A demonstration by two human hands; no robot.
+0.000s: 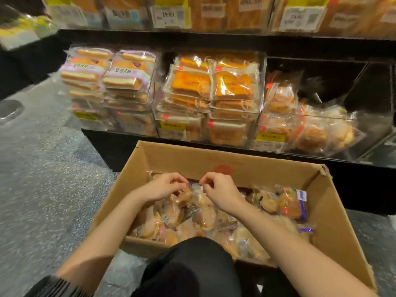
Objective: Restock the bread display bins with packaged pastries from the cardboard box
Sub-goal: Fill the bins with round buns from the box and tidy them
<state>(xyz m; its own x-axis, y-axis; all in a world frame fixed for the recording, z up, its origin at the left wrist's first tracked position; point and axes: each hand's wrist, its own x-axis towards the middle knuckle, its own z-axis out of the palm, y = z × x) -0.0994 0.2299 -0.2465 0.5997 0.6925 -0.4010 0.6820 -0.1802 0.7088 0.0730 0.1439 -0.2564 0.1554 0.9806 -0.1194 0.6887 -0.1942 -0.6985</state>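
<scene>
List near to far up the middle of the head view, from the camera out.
Dark-clad knee → cardboard box of packaged pastries → left hand and right hand pinching a wrapper → orange-pack bin → price tag on upper shelf.

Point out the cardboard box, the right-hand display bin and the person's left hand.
cardboard box [192, 162]: head view, inside of its far wall.
right-hand display bin [364, 133]: head view, its clear front panel.
left hand [165, 186]: head view, back of the hand.
</scene>
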